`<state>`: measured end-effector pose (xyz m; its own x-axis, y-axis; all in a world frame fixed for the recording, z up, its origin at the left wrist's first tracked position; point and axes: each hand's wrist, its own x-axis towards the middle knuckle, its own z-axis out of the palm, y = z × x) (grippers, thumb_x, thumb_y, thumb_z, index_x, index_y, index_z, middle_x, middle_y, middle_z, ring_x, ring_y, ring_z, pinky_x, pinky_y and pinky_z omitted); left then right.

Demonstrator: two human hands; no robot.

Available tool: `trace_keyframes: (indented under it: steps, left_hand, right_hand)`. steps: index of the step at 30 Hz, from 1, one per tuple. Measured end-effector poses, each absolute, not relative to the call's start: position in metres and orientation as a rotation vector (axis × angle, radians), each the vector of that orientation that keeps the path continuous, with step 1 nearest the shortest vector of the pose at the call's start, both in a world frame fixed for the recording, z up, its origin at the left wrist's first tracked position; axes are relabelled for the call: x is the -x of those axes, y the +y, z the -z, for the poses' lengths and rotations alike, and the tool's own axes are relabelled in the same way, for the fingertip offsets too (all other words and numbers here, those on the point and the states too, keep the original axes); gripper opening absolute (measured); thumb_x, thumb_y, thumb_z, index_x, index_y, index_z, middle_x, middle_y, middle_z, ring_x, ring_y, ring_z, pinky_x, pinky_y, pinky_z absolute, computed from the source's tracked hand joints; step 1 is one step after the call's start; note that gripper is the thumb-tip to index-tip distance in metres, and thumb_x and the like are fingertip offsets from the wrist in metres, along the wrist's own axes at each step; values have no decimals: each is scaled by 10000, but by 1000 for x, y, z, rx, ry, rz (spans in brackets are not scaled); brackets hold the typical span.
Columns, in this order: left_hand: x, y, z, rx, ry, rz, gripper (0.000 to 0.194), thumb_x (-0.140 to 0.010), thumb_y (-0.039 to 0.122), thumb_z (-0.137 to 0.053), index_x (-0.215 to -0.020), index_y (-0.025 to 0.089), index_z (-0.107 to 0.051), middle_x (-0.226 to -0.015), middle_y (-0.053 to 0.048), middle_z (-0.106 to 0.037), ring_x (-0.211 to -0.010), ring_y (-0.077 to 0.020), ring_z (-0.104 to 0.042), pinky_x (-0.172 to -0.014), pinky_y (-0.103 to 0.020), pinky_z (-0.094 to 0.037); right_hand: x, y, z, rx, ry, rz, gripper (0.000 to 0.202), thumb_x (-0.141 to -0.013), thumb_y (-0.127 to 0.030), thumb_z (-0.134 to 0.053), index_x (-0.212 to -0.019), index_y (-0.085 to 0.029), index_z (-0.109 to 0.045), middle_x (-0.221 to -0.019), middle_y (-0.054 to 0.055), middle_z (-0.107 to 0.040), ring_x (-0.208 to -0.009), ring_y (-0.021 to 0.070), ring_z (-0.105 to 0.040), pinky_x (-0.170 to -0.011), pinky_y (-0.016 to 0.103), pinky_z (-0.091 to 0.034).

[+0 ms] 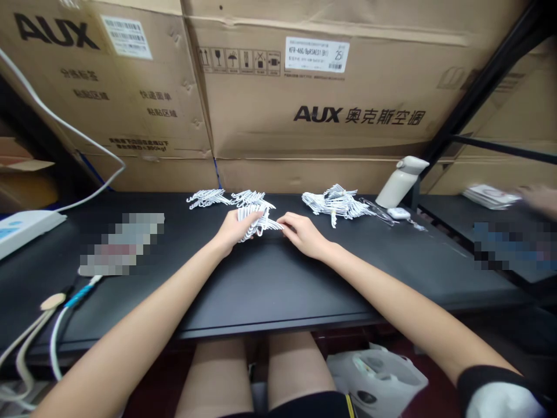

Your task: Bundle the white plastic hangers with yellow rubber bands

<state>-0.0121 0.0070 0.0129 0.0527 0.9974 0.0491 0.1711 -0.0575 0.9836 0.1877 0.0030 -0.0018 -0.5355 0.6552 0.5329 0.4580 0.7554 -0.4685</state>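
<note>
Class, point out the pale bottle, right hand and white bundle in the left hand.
Pale bottle (397, 187), head view: middle of its body.
Right hand (307, 237), head view: back of the hand.
White bundle (266, 222), head view: its uncovered middle.

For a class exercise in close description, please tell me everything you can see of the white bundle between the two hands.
The bundle is many thin white pieces packed side by side, some with hook-like curved ends; they look like plastic or coated wire. The left hand grips it, thumb across the top, and the right hand touches the slim ends pointing right. Whether it rests on the black table cannot be told.
</note>
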Motion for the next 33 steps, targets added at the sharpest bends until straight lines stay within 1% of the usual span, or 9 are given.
trace_keyframes:
  steps: [8, 11, 15, 19, 21, 24, 30, 33]
  left_hand:
    - [11, 5, -14, -1413, 1262, -1143, 279, -712, 410, -674, -684, 134, -642, -551, -33, -637, -475, -135, -548, -445, -235, -450]
    - [11, 5, -14, -1412, 1265, -1142, 277, -713, 409, -671, -686, 135, -643, -556, -33, -639, -489, -141, -566, -451, -236, -453]
    - [12, 6, -13, -1393, 1264, -1146, 274, -697, 407, -685, -711, 136, -650, -572, -31, -644, -500, -155, -589, -452, -245, -462]
    - [12, 5, -15, -1393, 1251, -1203, 276, -689, 411, -694, -684, 143, -628, -527, -10, -600, -430, -131, -531, -413, -244, -444]
    - [12, 5, -16, -1400, 1229, -1221, 294, -692, 424, -692, -665, 143, -611, -513, -4, -579, -420, -126, -517, -404, -242, -440]
    - [12, 4, -17, -1396, 1217, -1221, 305, -685, 434, -696, -668, 143, -604, -516, 1, -573, -423, -126, -521, -407, -244, -443]
    - [11, 4, -16, -1391, 1224, -1215, 291, -680, 423, -700, -680, 149, -604, -513, 1, -575, -428, -130, -531, -421, -246, -452]
    - [11, 5, -16, -1402, 1209, -1207, 300, -678, 433, -708, -699, 150, -612, -527, -4, -586, -441, -135, -540, -425, -250, -458]
  right_hand:
    - [-187, 2, 0, 821, -2246, -363, 184, -931, -190, -412, -891, -151, -587, -789, 54, -583, -705, 162, -542, -702, 293, -438]
    - [-189, 3, 0, 795, -2237, -408, 183, -931, -199, -416, -906, -156, -592, -800, 49, -582, -695, 154, -552, -690, 290, -450]
    - [-189, 4, 4, 802, -2120, -668, 193, -927, -267, -442, -923, -159, -603, -795, 30, -577, -645, 123, -570, -630, 265, -481]
    - [-185, 7, 8, 789, -1886, -1032, 270, -886, -398, -505, -933, -149, -600, -709, 6, -569, -562, 106, -564, -538, 245, -491]
    - [-183, 8, 8, 770, -1775, -1149, 320, -850, -457, -543, -908, -148, -602, -657, -9, -557, -513, 96, -547, -501, 238, -484]
    - [-180, 8, 6, 763, -1685, -1221, 363, -794, -505, -599, -864, -149, -615, -618, -23, -543, -475, 85, -524, -465, 231, -472]
    - [-178, 5, 2, 772, -1593, -1312, 351, -768, -487, -640, -871, -151, -637, -530, -83, -421, -375, 31, -330, -429, 228, -469]
    - [-178, 4, 1, 788, -1570, -1329, 345, -762, -482, -644, -869, -154, -650, -526, -83, -407, -379, 30, -321, -416, 219, -457]
